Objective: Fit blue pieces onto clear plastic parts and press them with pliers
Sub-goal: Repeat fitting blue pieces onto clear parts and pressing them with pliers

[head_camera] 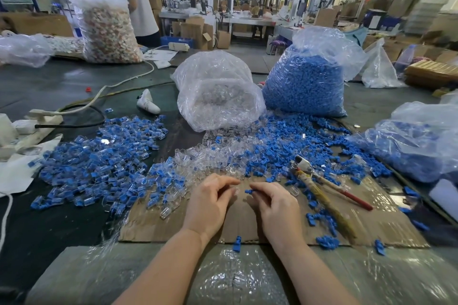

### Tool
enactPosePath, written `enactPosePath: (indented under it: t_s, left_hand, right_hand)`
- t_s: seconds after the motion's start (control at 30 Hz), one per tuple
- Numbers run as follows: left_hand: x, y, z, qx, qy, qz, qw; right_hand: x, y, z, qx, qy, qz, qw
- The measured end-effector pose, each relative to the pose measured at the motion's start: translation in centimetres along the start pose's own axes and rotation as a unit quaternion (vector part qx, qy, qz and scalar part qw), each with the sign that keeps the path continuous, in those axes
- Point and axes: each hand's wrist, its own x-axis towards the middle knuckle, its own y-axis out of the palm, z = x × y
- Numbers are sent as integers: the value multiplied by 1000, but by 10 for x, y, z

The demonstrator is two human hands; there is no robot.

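Two hands over the cardboard sheet: right hand pinching a blue piece, left hand apparently pinching a clear part. Light, rigid, slippery; grasp by the sides. Pliers lying just right, unheld.

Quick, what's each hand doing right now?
Left hand: fingers curled, pinching a clear plastic part.
Right hand: pinching a blue piece.

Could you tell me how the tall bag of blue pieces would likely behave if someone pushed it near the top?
The bag of blue pieces would probably sag rather than slide: its film is thin and crumpled. It looks heavy, packed nearly full. Its open mouth suggests pieces might spill onto the table.
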Motion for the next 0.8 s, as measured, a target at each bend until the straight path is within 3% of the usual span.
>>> enactPosePath:
  t_s: [0.2, 0.63, 0.8]
  left_hand:
    - [-1, 1, -1, -62, -47, 14, 997]
    - [-2, -1, -2, -50, -30, 41, 997]
    - [-2, -2, -3, -59, -40, 51, 996]
  right_hand:
    - [-1, 0, -1, 50, 32, 4, 998]
    - [-4, 2, 2, -51, -14, 27, 998]
    - [-4, 1, 2, -33, -26, 32, 999]
